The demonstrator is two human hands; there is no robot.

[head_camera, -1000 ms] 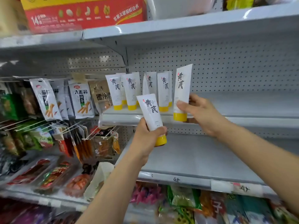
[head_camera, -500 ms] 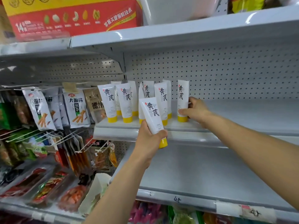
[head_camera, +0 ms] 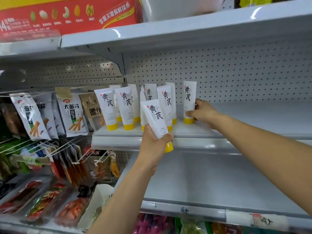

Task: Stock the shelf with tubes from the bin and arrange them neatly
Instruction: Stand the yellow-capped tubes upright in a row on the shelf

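On the shelf (head_camera: 253, 119), right hand (head_camera: 204, 112) tight around upright tube (head_camera: 189, 98); in front, left hand (head_camera: 152, 146) tight around tilted tube (head_camera: 154, 115).

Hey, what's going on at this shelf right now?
A person is stocking a shop shelf with white, yellow-capped tubes. The right hand holds the end tube upright, cap down, on the shelf, to the right of the standing row. The left hand grips a spare tube, tilted, in front of the shelf edge and not yet placed.
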